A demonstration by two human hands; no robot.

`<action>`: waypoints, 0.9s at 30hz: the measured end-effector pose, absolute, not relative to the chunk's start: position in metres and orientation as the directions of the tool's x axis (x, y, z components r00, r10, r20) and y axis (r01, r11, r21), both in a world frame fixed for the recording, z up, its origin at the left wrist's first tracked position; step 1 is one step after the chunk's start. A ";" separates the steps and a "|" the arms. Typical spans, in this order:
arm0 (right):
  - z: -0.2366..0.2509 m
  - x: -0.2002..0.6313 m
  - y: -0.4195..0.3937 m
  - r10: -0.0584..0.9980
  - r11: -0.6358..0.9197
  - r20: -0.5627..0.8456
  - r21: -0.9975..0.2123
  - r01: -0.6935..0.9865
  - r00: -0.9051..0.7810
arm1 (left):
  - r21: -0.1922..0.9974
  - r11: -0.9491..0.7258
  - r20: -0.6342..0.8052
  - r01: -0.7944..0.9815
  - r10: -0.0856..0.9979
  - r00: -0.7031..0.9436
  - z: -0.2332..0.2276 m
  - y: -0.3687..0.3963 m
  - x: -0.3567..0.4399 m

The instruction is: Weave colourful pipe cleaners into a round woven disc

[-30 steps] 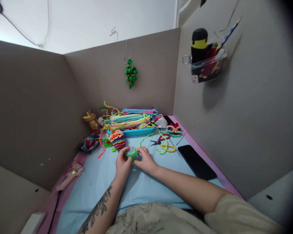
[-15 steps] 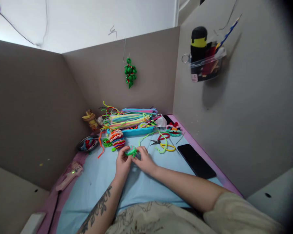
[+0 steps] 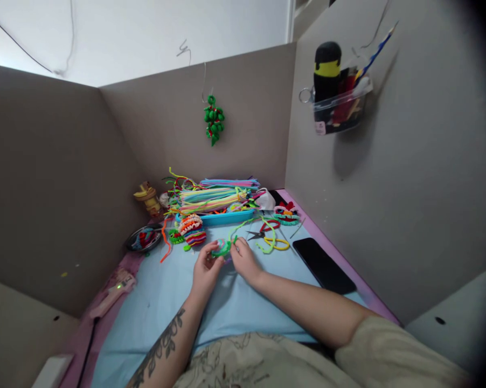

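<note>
- The green pipe-cleaner coil (image 3: 221,248) sits just below the middle of the frame, held a little above the blue mat on the table (image 3: 162,302), between the two hands.
- The left hand (image 3: 205,268) closes its grip on the coil from the lower left; its fingertips meet the coil's left edge.
- The right hand (image 3: 245,261) closes its grip on the coil from the right, fingers pinching the right edge where a loose green end sticks upward.
- The coil lies roughly flat, its wider span running left to right across the frame, so each grip takes one end; both hands are about equally near, touching it.
- Just above the coil in the frame lie small scissors (image 3: 256,235) and a yellow loop (image 3: 278,243), near but apart from the right hand.
- To the upper left of the coil lies a striped pipe-cleaner figure (image 3: 191,230), beside a small metal dish (image 3: 143,237).
- Further up, a blue tray (image 3: 222,217) carries a heap of bright pipe cleaners (image 3: 210,198).
- A dark phone (image 3: 324,257) lies right of centre, well apart from the hands.
- A green hanging ornament (image 3: 213,118) is on the back partition.
</note>
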State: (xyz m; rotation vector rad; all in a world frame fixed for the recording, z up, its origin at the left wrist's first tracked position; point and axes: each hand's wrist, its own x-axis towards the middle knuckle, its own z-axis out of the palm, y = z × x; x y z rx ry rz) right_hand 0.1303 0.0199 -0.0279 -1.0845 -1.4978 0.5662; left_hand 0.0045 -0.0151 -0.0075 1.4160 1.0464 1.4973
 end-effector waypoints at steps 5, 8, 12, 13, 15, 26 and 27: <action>-0.026 0.144 0.032 0.842 0.452 0.527 -0.806 0.382 0.116 | 0.976 -0.192 0.193 -0.104 0.981 0.000 -0.003 -0.016 0.002; -0.021 0.150 0.034 0.837 0.454 0.529 -0.812 0.366 0.136 | 0.989 -0.144 0.142 -0.039 0.988 -0.061 -0.001 -0.015 -0.001; -0.014 0.152 0.027 0.807 0.543 0.588 -0.772 0.330 0.047 | 0.985 -0.167 0.170 0.038 0.979 -0.113 -0.002 -0.013 0.000; -0.013 0.152 0.025 0.793 0.572 0.608 -0.755 0.321 0.015 | 0.984 -0.176 0.178 0.020 0.979 -0.097 -0.003 -0.013 0.001; -0.010 0.151 0.019 0.768 0.620 0.639 -0.724 0.303 -0.046 | 0.980 -0.194 0.192 -0.041 0.980 -0.049 -0.003 -0.013 0.002; 0.001 0.153 0.007 0.755 0.650 0.649 -0.720 0.241 -0.096 | 0.979 -0.059 0.073 -0.193 0.995 0.069 -0.001 -0.016 0.002; 0.001 0.154 0.008 0.759 0.644 0.646 -0.727 0.237 -0.081 | 0.982 -0.073 0.084 -0.172 0.995 0.056 -0.002 -0.016 0.002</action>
